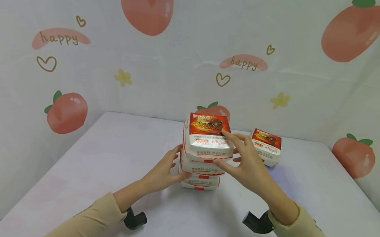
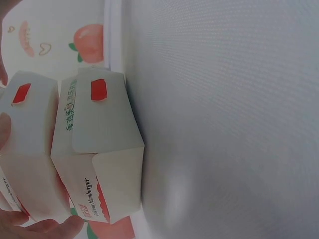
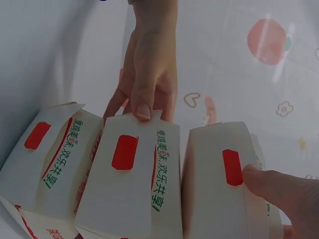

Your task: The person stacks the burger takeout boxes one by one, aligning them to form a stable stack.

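Observation:
Three white hamburger boxes stand in a stack, red flaps facing front. The top hamburger box [image 1: 192, 143] shows a burger picture on its lid and sits slightly askew. My right hand [image 1: 249, 162] grips this box: the thumb presses its front low down, a finger lies on the lid and others reach round the right side. My left hand [image 1: 160, 173] holds the stack at the middle hamburger box [image 3: 132, 184], thumb at its front corner and fingers along its left side. Below them, the bottom hamburger box [image 2: 109, 124] rests on the table.
Behind the right hand, another hamburger box [image 1: 267, 141] stands on the white table [image 1: 111, 145]. A cloth backdrop [image 1: 182, 56] printed with peaches hangs at the back. Black wrist-worn pieces jut out below both sleeves.

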Demonstrator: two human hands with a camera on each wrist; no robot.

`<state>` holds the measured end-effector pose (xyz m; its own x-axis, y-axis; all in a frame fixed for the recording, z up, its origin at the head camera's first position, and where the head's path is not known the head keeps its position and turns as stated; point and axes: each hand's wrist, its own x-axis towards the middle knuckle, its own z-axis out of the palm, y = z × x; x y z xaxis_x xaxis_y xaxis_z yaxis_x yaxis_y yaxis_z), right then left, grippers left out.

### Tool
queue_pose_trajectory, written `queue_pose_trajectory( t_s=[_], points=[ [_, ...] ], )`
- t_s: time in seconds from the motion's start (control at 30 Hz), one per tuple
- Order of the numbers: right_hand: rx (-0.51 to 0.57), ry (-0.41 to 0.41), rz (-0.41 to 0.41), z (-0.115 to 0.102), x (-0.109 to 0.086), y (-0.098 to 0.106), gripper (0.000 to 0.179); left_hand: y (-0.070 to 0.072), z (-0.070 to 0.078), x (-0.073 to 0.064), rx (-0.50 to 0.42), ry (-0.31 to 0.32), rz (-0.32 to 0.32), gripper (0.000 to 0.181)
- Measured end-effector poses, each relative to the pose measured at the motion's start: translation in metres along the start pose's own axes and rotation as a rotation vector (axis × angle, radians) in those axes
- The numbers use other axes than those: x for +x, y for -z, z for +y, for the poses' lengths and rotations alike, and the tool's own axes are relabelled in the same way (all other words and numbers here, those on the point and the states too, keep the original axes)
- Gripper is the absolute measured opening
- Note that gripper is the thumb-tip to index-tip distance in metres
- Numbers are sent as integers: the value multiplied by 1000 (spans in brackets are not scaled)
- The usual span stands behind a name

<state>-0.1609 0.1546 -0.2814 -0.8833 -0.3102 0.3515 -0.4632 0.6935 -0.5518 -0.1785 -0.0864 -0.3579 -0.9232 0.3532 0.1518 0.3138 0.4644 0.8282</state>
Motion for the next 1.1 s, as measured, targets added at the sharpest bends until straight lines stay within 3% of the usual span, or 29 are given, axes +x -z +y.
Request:
queue_pose_trajectory(
  t_s=[1.1],
  points=[
    [-36,-14,4,-2,0,-1,73,-1,-2,0,-13,-6,1,88]
  ],
)
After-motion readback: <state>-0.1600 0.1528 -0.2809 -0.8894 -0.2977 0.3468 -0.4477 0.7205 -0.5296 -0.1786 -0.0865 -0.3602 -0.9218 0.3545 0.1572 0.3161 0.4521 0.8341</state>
